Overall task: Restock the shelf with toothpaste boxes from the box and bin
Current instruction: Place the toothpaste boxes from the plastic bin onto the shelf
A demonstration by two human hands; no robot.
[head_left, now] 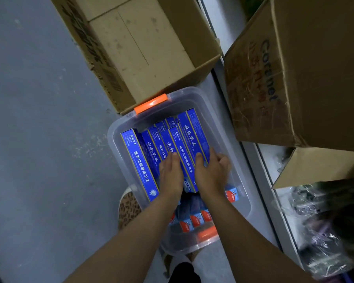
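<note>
A clear plastic bin [119, 129] with orange latches [150, 103] stands on the floor, holding several blue toothpaste boxes [139, 160], some lying flat and some on end. Both my hands are inside it. My left hand [171, 174] rests on the boxes in the middle with its fingers straight and together. My right hand [213, 174] grips a toothpaste box [194, 129] on the right side of the pile, thumb on one side and fingers on the other. An open cardboard box [143, 43] behind the bin shows only its bare bottom.
A white shelf unit [260, 166] runs along the right, close to the bin. Large cardboard boxes [294, 78] sit on it, with clear plastic wrap [315, 221] lower down. Grey floor [39, 139] lies to the left. A leopard-print shoe [129, 209] shows under the bin's edge.
</note>
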